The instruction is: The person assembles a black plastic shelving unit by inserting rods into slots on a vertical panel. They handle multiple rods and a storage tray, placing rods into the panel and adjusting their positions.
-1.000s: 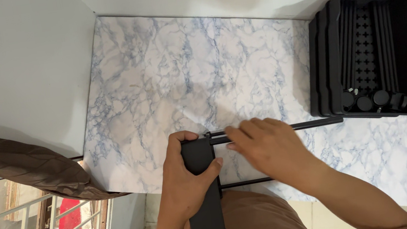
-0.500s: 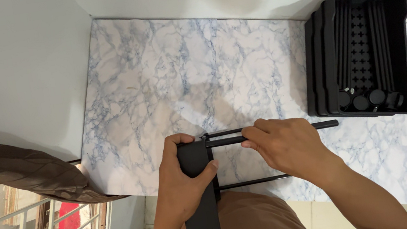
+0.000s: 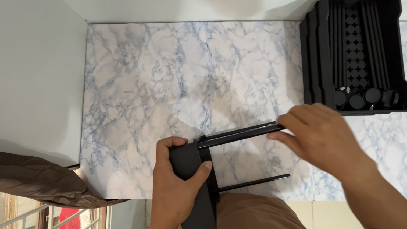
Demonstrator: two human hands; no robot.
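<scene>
- The desk (image 3: 197, 72), a marble-patterned top veined in blue, filled most of the head view and lay bare across its middle, giving room for the work at its near edge.
- A black tray (image 3: 354, 50) stood at the far right of the desk against the white wall, well apart from the panel; it held long black strips and several small round black caps along its near wall, within reach of the right hand.
- A crumpled brown cloth (image 3: 23, 181) hung over a rail at the left, off the desk and clear of both hands.
- The black panel (image 3: 196, 208) stood on edge at the near side, over the person's lap; the left hand (image 3: 175, 195) had its grip clenched around the upper end, apparently to steady it.
- The upper black rod (image 3: 237, 135) ran level from the panel toward the right; the right hand (image 3: 322, 139) had its grip closed over the rod's free end.
- A lower black rod (image 3: 252, 183) projected parallel beneath, untouched.
</scene>
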